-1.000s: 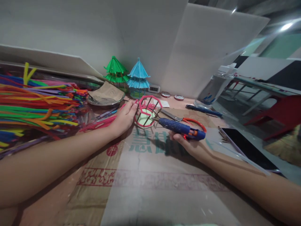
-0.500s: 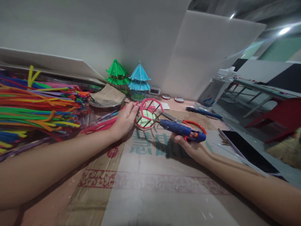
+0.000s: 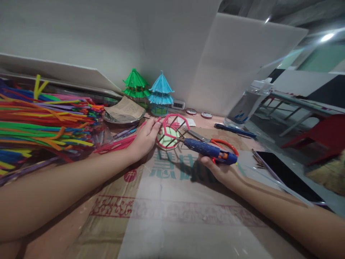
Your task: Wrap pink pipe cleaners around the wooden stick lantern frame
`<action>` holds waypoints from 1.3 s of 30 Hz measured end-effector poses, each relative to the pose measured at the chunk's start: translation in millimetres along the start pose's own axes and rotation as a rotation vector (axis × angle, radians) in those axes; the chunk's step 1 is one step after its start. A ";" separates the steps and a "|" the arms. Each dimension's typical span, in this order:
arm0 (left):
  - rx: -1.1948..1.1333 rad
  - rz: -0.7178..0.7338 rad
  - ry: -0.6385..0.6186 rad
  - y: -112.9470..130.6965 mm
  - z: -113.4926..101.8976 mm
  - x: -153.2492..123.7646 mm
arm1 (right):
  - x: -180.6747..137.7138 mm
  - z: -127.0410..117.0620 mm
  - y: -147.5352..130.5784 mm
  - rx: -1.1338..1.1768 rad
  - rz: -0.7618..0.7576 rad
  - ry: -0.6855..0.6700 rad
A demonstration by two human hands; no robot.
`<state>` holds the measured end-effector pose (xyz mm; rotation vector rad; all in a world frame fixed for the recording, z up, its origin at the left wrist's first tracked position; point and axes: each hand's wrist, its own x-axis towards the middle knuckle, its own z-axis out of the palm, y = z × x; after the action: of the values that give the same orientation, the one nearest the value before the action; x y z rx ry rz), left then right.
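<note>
My left hand (image 3: 145, 140) is closed round the left side of a small pavilion frame (image 3: 168, 133). The frame has a pink hexagonal ring, thin brown posts and a pale green base edged in pink, and it is tilted. In my right hand (image 3: 217, 171) is a blue hot glue gun (image 3: 203, 148), its nozzle pointing left at the frame's near right side. Whether the nozzle touches a post I cannot tell. A red light glows near the gun's grip. Just behind the gun lie scissors (image 3: 225, 143) with orange handles.
Coloured pipe cleaners (image 3: 45, 118) are heaped at left, beside a metal plate (image 3: 121, 122) holding brown paper. Behind stand a green pavilion model (image 3: 135, 84) and a blue one (image 3: 161, 91). A clear bottle (image 3: 244, 106), a blue pen (image 3: 234, 130) and a phone (image 3: 285, 176) are at right.
The view has shifted slightly. Both hands keep their holds on the frame and the glue gun, and the nozzle stays beside the frame.
</note>
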<state>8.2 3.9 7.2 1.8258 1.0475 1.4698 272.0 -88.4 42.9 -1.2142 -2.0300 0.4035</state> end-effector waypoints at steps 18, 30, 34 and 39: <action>-0.047 0.006 -0.009 -11.7 -0.2 3.2 | -1.2 4.1 3.8 0.030 0.014 0.086; -0.055 -0.003 -0.005 -5.0 0.7 1.5 | 0.0 3.2 1.5 0.018 0.026 0.046; -0.055 -0.011 -0.017 -2.2 0.5 0.9 | -1.6 3.5 3.8 0.024 0.024 0.051; -0.051 0.010 -0.018 -1.1 1.1 0.4 | -2.9 3.9 4.9 0.039 0.036 0.015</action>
<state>9.1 4.9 6.2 1.8080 0.9847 1.4700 273.2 -88.0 36.1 -1.2281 -1.9806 0.4480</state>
